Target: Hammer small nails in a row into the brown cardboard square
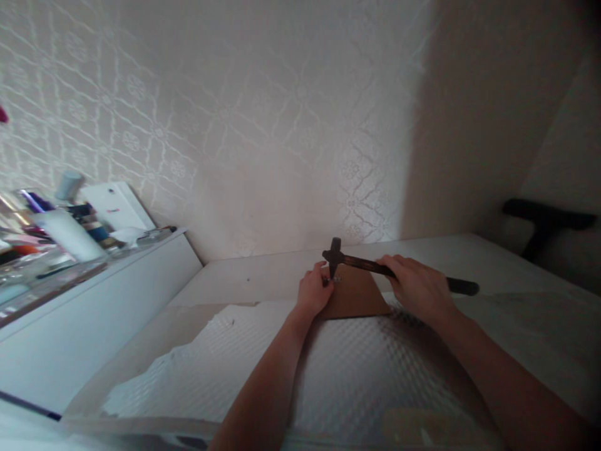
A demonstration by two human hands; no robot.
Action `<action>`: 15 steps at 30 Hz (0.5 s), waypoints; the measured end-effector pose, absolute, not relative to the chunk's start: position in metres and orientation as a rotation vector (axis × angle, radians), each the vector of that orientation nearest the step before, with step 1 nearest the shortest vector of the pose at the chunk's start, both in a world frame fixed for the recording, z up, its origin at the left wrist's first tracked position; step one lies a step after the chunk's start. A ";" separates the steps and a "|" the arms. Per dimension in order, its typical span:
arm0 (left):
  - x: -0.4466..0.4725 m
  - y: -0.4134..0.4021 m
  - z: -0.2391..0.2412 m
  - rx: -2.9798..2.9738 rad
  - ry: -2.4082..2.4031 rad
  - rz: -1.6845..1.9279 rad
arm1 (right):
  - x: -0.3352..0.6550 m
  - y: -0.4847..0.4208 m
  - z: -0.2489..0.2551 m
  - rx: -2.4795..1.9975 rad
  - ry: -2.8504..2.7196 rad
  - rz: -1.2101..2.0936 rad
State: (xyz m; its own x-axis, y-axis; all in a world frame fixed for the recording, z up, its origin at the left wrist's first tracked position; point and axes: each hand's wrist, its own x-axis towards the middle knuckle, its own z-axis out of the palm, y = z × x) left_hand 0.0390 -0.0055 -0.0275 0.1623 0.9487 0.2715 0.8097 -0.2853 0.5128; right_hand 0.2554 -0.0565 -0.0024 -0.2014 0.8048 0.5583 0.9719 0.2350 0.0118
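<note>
Grips a hammer (361,262) in the closed right hand (417,288), with the left hand (314,292) half-curled at the brown board (357,295), holding something or nothing, impossible to tell.

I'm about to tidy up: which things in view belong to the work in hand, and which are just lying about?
In the work:
hammer, in right hand
brown board, by left hand
textured sheet underneath, probably

Apparently lying about:
white box
pale tube
</note>
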 end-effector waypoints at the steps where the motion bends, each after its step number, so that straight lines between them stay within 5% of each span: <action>1: 0.039 -0.005 -0.028 2.193 1.695 0.813 | 0.256 -0.057 -0.003 -1.627 -2.073 -0.515; 15: 0.039 -0.005 -0.028 2.184 1.701 0.811 | 0.255 -0.056 -0.004 -1.592 -2.041 -0.562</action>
